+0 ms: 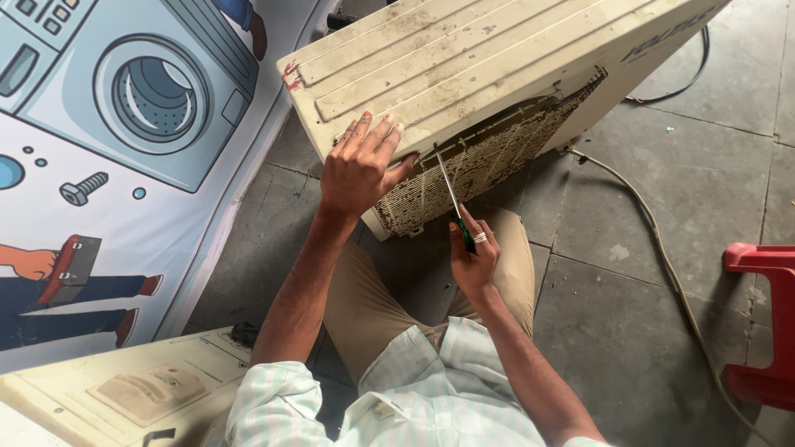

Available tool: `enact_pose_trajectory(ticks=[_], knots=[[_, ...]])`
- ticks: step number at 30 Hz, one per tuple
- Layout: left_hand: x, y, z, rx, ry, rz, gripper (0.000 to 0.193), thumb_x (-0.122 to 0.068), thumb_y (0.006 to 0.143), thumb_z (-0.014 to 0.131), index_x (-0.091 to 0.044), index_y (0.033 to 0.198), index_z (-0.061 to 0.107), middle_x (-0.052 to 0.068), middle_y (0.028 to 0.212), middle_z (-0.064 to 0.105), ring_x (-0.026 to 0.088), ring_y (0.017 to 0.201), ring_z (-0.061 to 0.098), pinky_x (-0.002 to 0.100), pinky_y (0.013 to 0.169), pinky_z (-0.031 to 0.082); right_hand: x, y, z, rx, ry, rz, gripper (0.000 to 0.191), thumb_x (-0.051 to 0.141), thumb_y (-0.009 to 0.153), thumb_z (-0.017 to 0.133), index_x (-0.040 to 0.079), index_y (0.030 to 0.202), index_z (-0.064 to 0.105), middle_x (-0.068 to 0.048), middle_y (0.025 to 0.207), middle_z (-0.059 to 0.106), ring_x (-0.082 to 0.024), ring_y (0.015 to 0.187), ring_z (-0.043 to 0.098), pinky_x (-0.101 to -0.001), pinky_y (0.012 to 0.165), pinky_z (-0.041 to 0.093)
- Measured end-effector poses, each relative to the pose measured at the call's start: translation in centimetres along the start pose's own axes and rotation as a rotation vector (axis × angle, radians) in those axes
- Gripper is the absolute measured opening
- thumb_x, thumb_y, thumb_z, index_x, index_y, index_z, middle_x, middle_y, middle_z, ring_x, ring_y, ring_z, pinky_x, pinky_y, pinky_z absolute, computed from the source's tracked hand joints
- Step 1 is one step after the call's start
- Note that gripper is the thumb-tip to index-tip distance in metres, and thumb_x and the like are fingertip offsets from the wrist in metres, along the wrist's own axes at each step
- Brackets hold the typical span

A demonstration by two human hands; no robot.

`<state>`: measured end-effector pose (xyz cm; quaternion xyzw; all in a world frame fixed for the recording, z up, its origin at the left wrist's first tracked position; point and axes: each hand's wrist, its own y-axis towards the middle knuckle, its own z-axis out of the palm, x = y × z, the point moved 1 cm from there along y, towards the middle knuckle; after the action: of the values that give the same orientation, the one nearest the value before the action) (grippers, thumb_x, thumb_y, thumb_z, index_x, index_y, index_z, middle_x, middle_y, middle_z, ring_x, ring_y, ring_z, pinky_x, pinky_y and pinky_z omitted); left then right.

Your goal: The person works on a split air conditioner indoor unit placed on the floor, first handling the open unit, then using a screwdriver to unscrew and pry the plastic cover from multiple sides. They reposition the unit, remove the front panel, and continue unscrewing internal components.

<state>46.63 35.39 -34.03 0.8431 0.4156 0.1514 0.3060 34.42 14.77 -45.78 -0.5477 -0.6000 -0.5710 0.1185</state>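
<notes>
A dirty cream air-conditioner outdoor unit (464,58) lies on the grey stone floor in front of me, its finned coil side (480,161) facing me. My left hand (360,165) rests flat on the unit's ribbed top near the front corner. My right hand (474,257) grips a green-handled screwdriver (454,199), whose long shaft points up to the top edge of the coil, where the cover meets it. I am sitting on the floor with my knees toward the unit.
A printed banner (124,149) with cartoon appliance pictures hangs at the left. A detached cream panel (124,389) lies at the lower left. A cable (662,248) runs across the floor to the right, near a red plastic stool (766,323).
</notes>
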Motion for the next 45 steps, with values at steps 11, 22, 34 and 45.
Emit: enact_pose_trajectory(ticks=[11,22,34,45], knots=[[-3.9,-2.6,1.7,-0.232,0.166,-0.069,0.029,-0.031,0.092,0.081,-0.014,0.112,0.07,0.008,0.107,0.071,0.032,0.097,0.067,0.046,0.082,0.053,-4.1,-0.8,2.0,0.002,0.611,0.565,0.032,0.008,0.1,0.064,0.001,0.131,0.07,-0.002,0.082,0.069,-0.008,0.061,0.049,-0.025,0.052,0.038],[-13.4,-6.5,10.1,-0.028,-1.175,-0.875,0.025,-0.019,0.108,0.059,0.001,0.106,0.073,0.009,0.09,0.077,0.016,0.078,0.072,0.033,0.068,0.055,-10.0,-0.5,4.2,-0.259,0.993,0.89,0.026,0.021,0.103,0.052,0.002,0.111,0.068,-0.007,0.097,0.067,-0.018,0.09,0.063,-0.0321,0.083,0.051],[-12.9,-7.3,11.6,-0.049,-1.025,-0.837,0.018,-0.009,0.106,0.059,-0.002,0.107,0.075,0.012,0.088,0.077,0.021,0.075,0.072,0.036,0.066,0.059,-6.2,-3.0,4.0,-0.247,1.588,1.552,0.044,0.037,0.104,0.034,0.005,0.113,0.064,-0.013,0.109,0.067,-0.027,0.1,0.064,-0.0429,0.089,0.052],[-10.7,-2.9,7.7,-0.297,-1.108,-0.751,0.018,-0.007,0.104,0.056,0.001,0.112,0.071,0.01,0.094,0.078,0.015,0.089,0.076,0.031,0.079,0.062,-9.7,-5.3,4.8,-0.265,1.499,1.637,0.043,0.047,0.102,0.042,0.008,0.087,0.055,-0.011,0.088,0.061,-0.026,0.081,0.057,-0.041,0.079,0.049]])
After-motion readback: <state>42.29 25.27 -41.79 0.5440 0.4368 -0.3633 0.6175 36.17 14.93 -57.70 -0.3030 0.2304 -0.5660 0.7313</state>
